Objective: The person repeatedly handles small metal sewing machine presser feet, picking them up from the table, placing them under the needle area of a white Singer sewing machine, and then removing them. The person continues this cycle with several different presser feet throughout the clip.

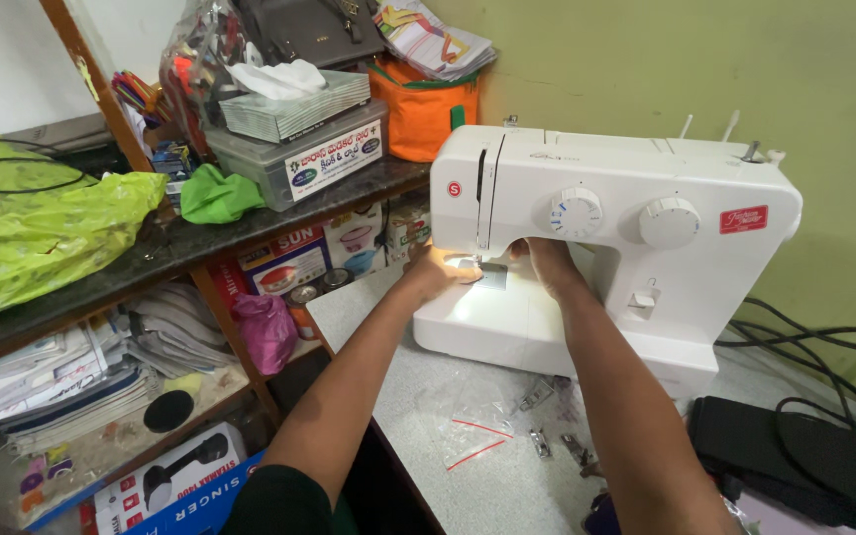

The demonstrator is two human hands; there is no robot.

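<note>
A clear plastic storage box (299, 159) with a white label is seen on the dark shelf (151, 260) at ten o'clock, a tissue box (294, 104) stacked on it. A red tag is borne by the white sewing machine (646, 248) at one o'clock. Bare tabletop (418, 396) lies open toward the near edge, with small clear bags (473, 421). Both hands are extended under the machine head: the left hand (436, 269) and right hand (547, 263) rest at the needle plate; whether either grip is clenched cannot be told.
</note>
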